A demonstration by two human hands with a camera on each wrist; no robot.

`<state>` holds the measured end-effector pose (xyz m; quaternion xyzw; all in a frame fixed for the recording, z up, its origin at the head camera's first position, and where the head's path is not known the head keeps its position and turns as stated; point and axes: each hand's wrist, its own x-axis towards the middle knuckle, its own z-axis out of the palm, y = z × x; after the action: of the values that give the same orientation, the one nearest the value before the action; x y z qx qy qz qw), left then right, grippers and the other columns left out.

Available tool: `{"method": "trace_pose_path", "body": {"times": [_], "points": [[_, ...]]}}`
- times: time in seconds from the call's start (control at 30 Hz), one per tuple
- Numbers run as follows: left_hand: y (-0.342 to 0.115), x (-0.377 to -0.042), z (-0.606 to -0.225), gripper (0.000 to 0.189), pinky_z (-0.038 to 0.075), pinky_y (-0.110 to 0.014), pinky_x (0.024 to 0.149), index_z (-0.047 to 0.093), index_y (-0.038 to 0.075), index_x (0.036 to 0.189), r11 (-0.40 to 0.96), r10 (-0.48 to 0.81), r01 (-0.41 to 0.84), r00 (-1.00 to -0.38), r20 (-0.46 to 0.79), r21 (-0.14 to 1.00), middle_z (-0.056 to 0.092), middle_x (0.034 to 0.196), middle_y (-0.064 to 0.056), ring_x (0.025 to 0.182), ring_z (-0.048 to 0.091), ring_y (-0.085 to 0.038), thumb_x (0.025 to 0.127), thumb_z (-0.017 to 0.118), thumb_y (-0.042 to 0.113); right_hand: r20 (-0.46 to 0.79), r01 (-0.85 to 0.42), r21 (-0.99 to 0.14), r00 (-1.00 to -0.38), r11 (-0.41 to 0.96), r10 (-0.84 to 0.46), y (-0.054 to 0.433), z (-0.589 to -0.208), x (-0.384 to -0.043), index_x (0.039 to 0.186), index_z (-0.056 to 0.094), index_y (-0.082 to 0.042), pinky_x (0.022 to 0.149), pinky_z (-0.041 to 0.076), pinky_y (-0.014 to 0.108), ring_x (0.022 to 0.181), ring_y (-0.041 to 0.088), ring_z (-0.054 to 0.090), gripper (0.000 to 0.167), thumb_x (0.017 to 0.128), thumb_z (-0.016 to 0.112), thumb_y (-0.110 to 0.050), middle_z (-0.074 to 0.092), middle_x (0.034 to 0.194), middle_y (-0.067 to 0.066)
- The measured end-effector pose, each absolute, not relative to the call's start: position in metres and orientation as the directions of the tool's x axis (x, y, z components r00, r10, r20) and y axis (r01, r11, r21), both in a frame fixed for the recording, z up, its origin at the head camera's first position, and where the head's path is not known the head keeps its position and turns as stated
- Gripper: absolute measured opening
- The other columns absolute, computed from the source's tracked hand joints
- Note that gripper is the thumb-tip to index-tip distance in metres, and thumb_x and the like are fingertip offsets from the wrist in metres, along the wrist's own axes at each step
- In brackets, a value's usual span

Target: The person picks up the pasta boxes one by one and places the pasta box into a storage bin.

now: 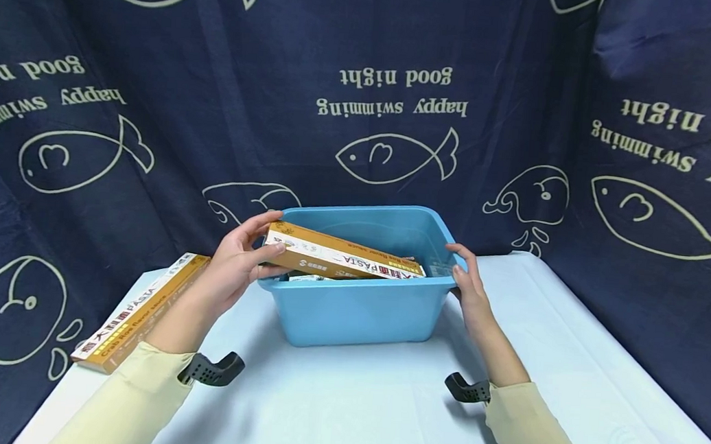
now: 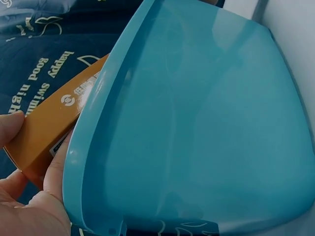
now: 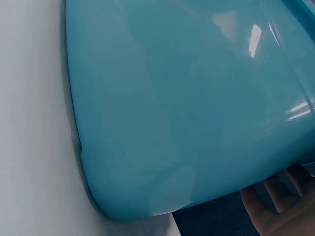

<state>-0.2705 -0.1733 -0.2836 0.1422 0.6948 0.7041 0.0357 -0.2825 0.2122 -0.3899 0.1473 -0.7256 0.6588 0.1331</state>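
Observation:
A long orange and white pasta box (image 1: 343, 254) lies slanted in the blue plastic bin (image 1: 355, 311), its left end raised at the rim. My left hand (image 1: 238, 258) grips that raised end, thumb on the near side and fingers around the far side. In the left wrist view the orange box end (image 2: 51, 120) shows between thumb and fingers, beside the bin's rim (image 2: 81, 142). With my right hand (image 1: 470, 285) I hold the bin's right rim, thumb outside. The right wrist view shows its fingers (image 3: 280, 194) against the bin's outer wall (image 3: 172, 108).
A second pasta box (image 1: 141, 310) lies on the left side of the light blue tabletop (image 1: 330, 406). Under the held box, something white (image 1: 307, 278) shows inside the bin. Dark blue fish-patterned curtains (image 1: 405, 40) hang behind and at both sides.

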Motion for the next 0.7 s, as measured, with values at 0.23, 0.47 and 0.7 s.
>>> {"method": "trace_pose_path", "body": {"times": [0.23,0.47,0.7], "points": [[-0.165,-0.278,-0.279,0.064,0.055,-0.048,0.093,0.038,0.016,0.152,0.028,0.296,0.159,-0.944,0.143,0.987,0.032,0.151,-0.010,0.135,0.045,-0.036,0.094,0.063,0.002,0.392,-0.393,-0.916,-0.920,0.087,-0.028,0.214,-0.389,-0.282,0.151,0.027,-0.016,0.117,0.015,0.070,0.151,0.038,0.018,0.053,0.102,0.031,-0.035,0.014,0.165,0.010],[-0.160,-0.285,-0.278,0.065,0.056,-0.049,0.093,0.038,0.015,0.153,0.079,0.322,0.153,-0.939,0.120,0.985,0.033,0.149,-0.014,0.133,0.047,-0.037,0.094,0.063,0.003,0.386,-0.387,-0.917,-0.922,0.092,-0.030,0.213,-0.390,-0.283,0.151,0.026,-0.016,0.117,0.016,0.071,0.150,0.038,0.018,0.053,0.102,0.031,-0.035,0.014,0.165,0.011],[-0.156,-0.288,-0.277,0.067,0.056,-0.045,0.095,0.036,0.019,0.154,0.154,0.346,0.137,-0.935,0.076,0.979,0.034,0.151,-0.014,0.131,0.049,-0.037,0.094,0.065,0.006,0.390,-0.392,-0.915,-0.920,0.094,-0.036,0.211,-0.391,-0.283,0.151,0.026,-0.016,0.117,0.015,0.072,0.151,0.038,0.017,0.053,0.102,0.031,-0.035,0.013,0.165,0.010]]}}
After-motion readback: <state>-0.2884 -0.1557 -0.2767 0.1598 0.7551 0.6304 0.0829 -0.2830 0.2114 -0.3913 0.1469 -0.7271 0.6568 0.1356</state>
